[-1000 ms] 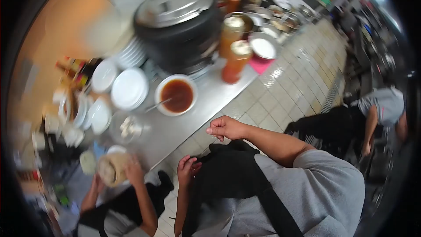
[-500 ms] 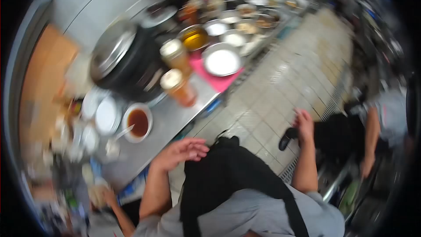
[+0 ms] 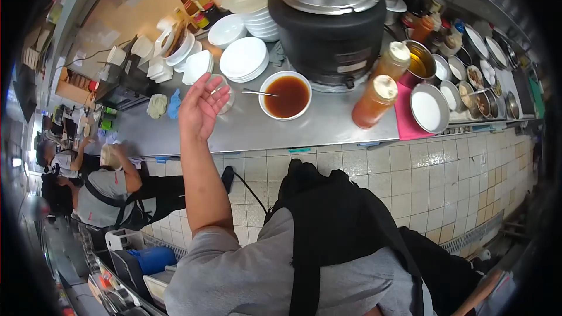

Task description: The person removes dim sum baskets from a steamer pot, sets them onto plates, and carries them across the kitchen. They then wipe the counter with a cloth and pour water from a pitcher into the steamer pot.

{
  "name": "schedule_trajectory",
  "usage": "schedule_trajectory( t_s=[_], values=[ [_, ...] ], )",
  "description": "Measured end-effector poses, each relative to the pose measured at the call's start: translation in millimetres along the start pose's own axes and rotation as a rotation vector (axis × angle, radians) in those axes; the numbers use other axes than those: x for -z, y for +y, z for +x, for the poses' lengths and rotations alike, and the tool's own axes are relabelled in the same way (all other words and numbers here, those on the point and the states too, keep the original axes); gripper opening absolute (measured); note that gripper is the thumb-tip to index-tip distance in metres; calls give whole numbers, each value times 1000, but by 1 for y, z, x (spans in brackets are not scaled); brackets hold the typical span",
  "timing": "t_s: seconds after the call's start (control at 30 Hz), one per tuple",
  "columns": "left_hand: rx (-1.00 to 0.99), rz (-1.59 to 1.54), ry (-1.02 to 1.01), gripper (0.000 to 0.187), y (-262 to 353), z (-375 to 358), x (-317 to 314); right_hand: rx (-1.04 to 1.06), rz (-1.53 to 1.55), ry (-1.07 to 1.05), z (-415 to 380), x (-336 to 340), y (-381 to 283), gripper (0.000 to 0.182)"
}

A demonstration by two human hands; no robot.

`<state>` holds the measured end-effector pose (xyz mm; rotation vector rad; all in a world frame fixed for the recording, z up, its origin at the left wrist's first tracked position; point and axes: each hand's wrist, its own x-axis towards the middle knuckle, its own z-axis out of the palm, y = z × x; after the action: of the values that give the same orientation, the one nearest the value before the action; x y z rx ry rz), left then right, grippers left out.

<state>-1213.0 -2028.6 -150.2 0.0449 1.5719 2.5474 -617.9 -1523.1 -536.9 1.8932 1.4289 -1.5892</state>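
Note:
My left hand [image 3: 205,105] is raised over the near side of the steel counter [image 3: 257,134], palm up, fingers stretched and holding nothing. Its fingertips overlap a small clear container [image 3: 226,100] in this view. To the hand's right stands a white bowl of brown sauce [image 3: 287,97] with a spoon [image 3: 257,92] resting in it. Behind the fingers are a stack of round white plates [image 3: 244,59] and some square white dishes [image 3: 198,68]. My right hand is out of the picture.
A black soup warmer [image 3: 328,29] stands behind the bowl. Two sauce bottles [image 3: 374,102] and a steel bowl of white contents [image 3: 429,108] on a pink mat [image 3: 404,118] are farther right. At left, another person [image 3: 108,193] stands by the counter. A blue bin [image 3: 153,260] is lower left.
The view has swung left and levelled toward the counter. My left hand has risen and reached forward beside the sauce bowl; my right hand has left the view.

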Motion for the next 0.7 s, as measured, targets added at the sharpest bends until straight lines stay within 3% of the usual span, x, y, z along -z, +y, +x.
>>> schedule_trajectory(
  t_s=[0.03,0.07,0.17,0.2,0.3,0.37,0.57,0.7],
  values=[
    [4,-40,131,41,-3,13,13,42,55,-35,-1,-3,-26,20],
    [3,-49,132,41,-7,30,27,91,107,-81,-7,-12,-56,20],
    [120,214,304,38,-22,111,83,196,130,-233,-54,-61,-151,21],
    [131,348,336,34,-25,144,95,184,106,-57,-102,-93,-193,25],
    [182,617,319,26,-35,210,125,367,55,-266,-190,-153,-281,33],
    [274,1096,147,25,-51,248,141,484,-12,-306,-254,-200,-329,35],
    [470,1331,172,31,-77,281,143,647,-133,-439,-306,-279,-366,34],
    [557,1312,28,25,-100,307,177,536,-150,-393,-300,-283,-345,33]
  ],
)
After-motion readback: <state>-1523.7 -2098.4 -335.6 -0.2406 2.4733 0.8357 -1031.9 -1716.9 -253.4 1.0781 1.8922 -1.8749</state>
